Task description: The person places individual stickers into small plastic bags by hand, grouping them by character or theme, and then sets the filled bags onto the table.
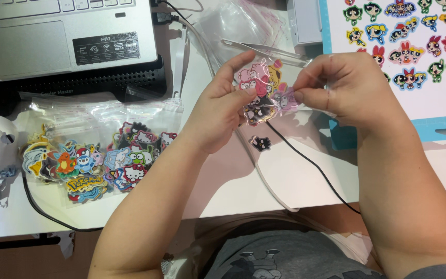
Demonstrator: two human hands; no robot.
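Both hands, left (222, 106) and right (344, 85), pinch a sticker packet (263, 93).

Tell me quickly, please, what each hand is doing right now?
Left hand: closed on the small clear plastic bag of colourful cartoon stickers, gripping its left side.
Right hand: pinching the same bag's right upper edge between thumb and fingers.

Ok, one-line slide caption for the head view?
Both hands, left and right, hold a clear sticker bag above a white desk.
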